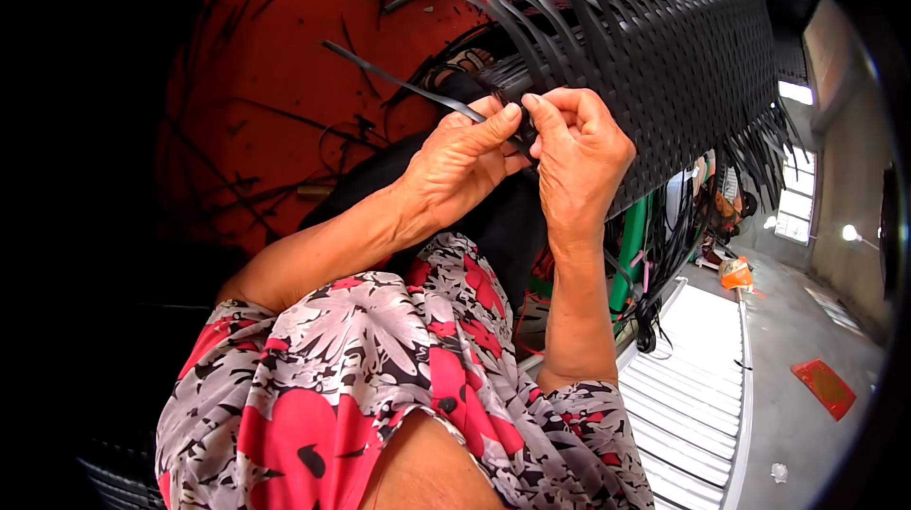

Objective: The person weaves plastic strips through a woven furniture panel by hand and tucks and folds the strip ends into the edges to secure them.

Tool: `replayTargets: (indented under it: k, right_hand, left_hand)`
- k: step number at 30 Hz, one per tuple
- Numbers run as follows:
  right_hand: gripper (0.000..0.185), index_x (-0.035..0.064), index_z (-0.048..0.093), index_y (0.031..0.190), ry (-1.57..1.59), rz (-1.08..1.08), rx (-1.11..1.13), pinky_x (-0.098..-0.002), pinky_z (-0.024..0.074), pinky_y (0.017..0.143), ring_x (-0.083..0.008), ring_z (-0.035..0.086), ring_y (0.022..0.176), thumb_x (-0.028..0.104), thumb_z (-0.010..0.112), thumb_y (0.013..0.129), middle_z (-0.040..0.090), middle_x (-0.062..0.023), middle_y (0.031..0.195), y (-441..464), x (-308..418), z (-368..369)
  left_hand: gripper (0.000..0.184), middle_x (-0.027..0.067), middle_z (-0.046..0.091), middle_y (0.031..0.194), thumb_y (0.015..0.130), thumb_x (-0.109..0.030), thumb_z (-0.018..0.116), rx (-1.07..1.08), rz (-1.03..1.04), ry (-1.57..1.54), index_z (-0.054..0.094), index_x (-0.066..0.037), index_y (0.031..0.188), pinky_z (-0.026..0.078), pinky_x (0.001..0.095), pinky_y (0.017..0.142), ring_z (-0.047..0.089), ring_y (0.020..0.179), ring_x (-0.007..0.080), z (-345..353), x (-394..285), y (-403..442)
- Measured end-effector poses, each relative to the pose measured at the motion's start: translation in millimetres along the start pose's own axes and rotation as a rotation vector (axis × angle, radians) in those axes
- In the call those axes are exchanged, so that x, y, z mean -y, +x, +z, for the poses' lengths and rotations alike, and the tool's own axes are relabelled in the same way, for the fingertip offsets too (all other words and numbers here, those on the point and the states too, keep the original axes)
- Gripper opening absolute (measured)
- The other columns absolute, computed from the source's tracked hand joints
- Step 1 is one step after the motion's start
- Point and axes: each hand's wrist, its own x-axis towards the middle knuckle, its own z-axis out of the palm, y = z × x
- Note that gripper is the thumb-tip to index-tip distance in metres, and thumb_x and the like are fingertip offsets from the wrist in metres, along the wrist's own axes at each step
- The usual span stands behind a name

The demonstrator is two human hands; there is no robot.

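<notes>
Left hand [463, 161]: forearm reaching in from the lower left, wrist nearly straight, thumb extended toward the right hand, other fingers curled beneath. Fingers grasping a loose flat strip [399, 84], whose free end projects to the upper left.

Right hand [581, 157]: forearm almost vertical, hand raised, thumb and forefinger meeting in a pinch, remaining fingers bent inward. Pinch set on the near corner of the black woven panel [704, 69]; the exact strand gripped is hidden. Thumb tips of both hands close together, a narrow dark gap between.

Black woven panel: position, beyond and to the right of the hands, near corner at the fingertips, body slanting to the upper right; close weave.

Unwoven strips [531, 12]: black and grey, fanned above the hands, crowding the space directly beyond the fingertips. Further fringe [764, 154] hanging at the panel's far end.

Patterned garment [380, 358]: red, grey, black and white; below the forearms.

Red floor covering [275, 55]: left, strewn with dark strip scraps.

Green post [628, 254]: below the panel, beside the right forearm.

White slatted panel [683, 387]: lower right.

Grey floor [783, 320]: far right, bearing an orange packet [735, 273] and a red sheet [824, 389].
</notes>
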Motion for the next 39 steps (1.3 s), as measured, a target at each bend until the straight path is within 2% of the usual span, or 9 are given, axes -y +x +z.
replayTargets:
  k: [9, 15, 19, 24, 27, 32, 34, 36, 39]
  right_hand:
    - [0.012, -0.0048, 0.066, 0.092, 0.204, 0.119, 0.016, -0.0223, 0.0523, 0.056, -0.01, 0.062, 0.064, -0.006, 0.062, 0.081, 0.061, -0.0068, 0.084, -4, 0, 0]
    - [0.021, -0.0009, 0.061, 0.098, -0.188, -0.218, -0.062, -0.0257, 0.0477, 0.049, -0.0143, 0.059, 0.058, -0.007, 0.063, 0.078, 0.058, -0.0081, 0.083, 9, -10, 10]
    - [0.022, 0.0, 0.059, 0.106, 0.163, 0.038, -0.033, -0.0241, 0.0457, 0.048, -0.0118, 0.059, 0.056, -0.003, 0.061, 0.084, 0.061, -0.0085, 0.092, 3, -1, 0]
    - [0.024, 0.0018, 0.059, 0.112, -0.106, -0.034, -0.027, -0.0183, 0.0419, 0.049, -0.0058, 0.055, 0.057, 0.005, 0.061, 0.088, 0.063, -0.0074, 0.105, -24, 0, -45]
    - [0.02, 0.0017, 0.063, 0.103, -0.27, -0.027, 0.023, -0.0289, 0.0493, 0.058, -0.0191, 0.062, 0.065, 0.003, 0.065, 0.083, 0.062, -0.0122, 0.103, -36, 2, -75]
    - [0.017, 0.001, 0.06, 0.103, -0.497, -0.228, 0.145, -0.0368, 0.049, 0.072, -0.0332, 0.062, 0.083, 0.003, 0.054, 0.087, 0.062, -0.0151, 0.098, -37, -31, -116]
    - [0.017, 0.0003, 0.06, 0.103, -0.404, -0.144, 0.172, -0.0359, 0.0491, 0.072, -0.0324, 0.062, 0.082, 0.002, 0.053, 0.088, 0.063, -0.0151, 0.096, -37, -34, -124]
    - [0.018, -0.0011, 0.06, 0.103, -0.269, -0.102, 0.205, -0.0324, 0.0495, 0.072, -0.0278, 0.063, 0.078, -0.001, 0.049, 0.088, 0.063, -0.0146, 0.092, -36, -41, -128]
    - [0.018, -0.0012, 0.061, 0.102, -0.168, -0.085, 0.166, -0.0307, 0.0499, 0.071, -0.024, 0.063, 0.077, -0.002, 0.048, 0.089, 0.063, -0.0135, 0.092, -39, -54, -129]
  left_hand:
    - [0.015, 0.0031, 0.062, 0.096, 0.09, -0.02, 0.064, -0.018, 0.005, 0.038, 0.059, -0.007, 0.097, 0.045, 0.0329, 0.088, 0.057, 0.092, 0.0122, -1, 0, -2]
    - [0.022, 0.0046, 0.063, 0.086, 0.09, -0.023, 0.064, -0.294, -0.04, 0.424, 0.058, -0.004, 0.099, 0.053, 0.0269, 0.074, 0.063, 0.078, 0.0133, 11, -12, -15]
    - [0.017, -0.0006, 0.058, 0.067, 0.087, -0.02, 0.068, -0.35, 0.494, 0.703, 0.059, -0.005, 0.083, 0.044, 0.0196, 0.054, 0.054, 0.057, 0.0075, -3, -27, -12]
    - [0.022, 0.0017, 0.054, 0.07, 0.071, -0.013, 0.077, -0.225, 1.025, 1.521, 0.065, -0.004, 0.087, 0.043, 0.0298, 0.067, 0.053, 0.081, 0.0164, 14, -47, 8]
    - [0.019, 0.004, 0.054, 0.069, 0.07, -0.013, 0.078, -0.08, 0.894, 1.81, 0.066, -0.001, 0.078, 0.043, 0.031, 0.065, 0.053, 0.076, 0.0181, 18, -54, 15]
    - [0.011, -0.0041, 0.055, 0.061, 0.079, -0.001, 0.07, 0.07, 0.442, 1.542, 0.063, -0.002, 0.07, 0.039, 0.0214, 0.054, 0.046, 0.059, 0.0028, 34, -75, 18]
    - [0.011, -0.0021, 0.057, 0.064, 0.081, 0.0, 0.067, -0.019, 0.646, 1.57, 0.063, 0.0, 0.071, 0.038, 0.0212, 0.056, 0.047, 0.061, 0.0047, 38, -91, 25]
    - [0.014, -0.0051, 0.056, 0.069, 0.083, -0.002, 0.065, -0.112, 1.18, 1.833, 0.064, -0.004, 0.07, 0.039, 0.0194, 0.059, 0.049, 0.064, 0.0043, 40, -143, 33]
    - [0.018, 0.0009, 0.056, 0.055, 0.08, 0.003, 0.066, -0.574, 1.348, 1.371, 0.062, 0.001, 0.062, 0.032, 0.0167, 0.042, 0.042, 0.043, 0.0044, 43, -229, 40]
